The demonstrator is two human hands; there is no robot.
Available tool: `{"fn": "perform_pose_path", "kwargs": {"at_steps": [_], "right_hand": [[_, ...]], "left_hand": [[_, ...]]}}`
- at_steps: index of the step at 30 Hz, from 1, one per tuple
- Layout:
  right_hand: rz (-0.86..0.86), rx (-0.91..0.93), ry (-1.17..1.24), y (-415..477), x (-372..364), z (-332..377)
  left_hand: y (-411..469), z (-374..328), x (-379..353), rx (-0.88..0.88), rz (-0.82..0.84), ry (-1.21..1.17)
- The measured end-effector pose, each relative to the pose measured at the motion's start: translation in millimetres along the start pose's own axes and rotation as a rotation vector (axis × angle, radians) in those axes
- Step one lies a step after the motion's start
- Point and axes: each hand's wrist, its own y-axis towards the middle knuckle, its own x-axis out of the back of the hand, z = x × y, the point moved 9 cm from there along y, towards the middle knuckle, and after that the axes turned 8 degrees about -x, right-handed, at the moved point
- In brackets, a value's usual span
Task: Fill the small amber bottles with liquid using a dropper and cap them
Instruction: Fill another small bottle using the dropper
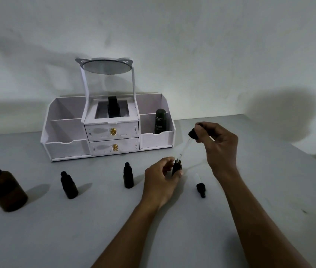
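My left hand grips a small open amber bottle standing on the grey table. My right hand pinches the black bulb of a glass dropper, whose tip reaches down to the bottle's mouth. Two capped small amber bottles stand to the left: one near the middle, another further left. A large open amber bottle stands at the far left. A second dropper cap lies on the table right of the held bottle.
A white cosmetic organiser with drawers and a mirror stands at the back by the wall. It holds a dark green tube and a black item. The table's right edge runs diagonally at the far right.
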Motion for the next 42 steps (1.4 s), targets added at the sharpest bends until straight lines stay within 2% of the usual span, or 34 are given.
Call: {"fn": "perform_pose_path", "kwargs": {"at_steps": [21, 32, 42], "right_hand": [[0.025, 0.048, -0.16, -1, -7, -5], [-0.017, 0.014, -0.138, 0, -3, -4], [0.011, 0.058, -0.144, -3, -8, -2]], "left_hand": [[1, -4, -3, -0.06, 0.032, 0.084], [2, -4, -2, -0.065, 0.027, 0.09], [3, -2, -4, -0.066, 0.029, 0.105]]}}
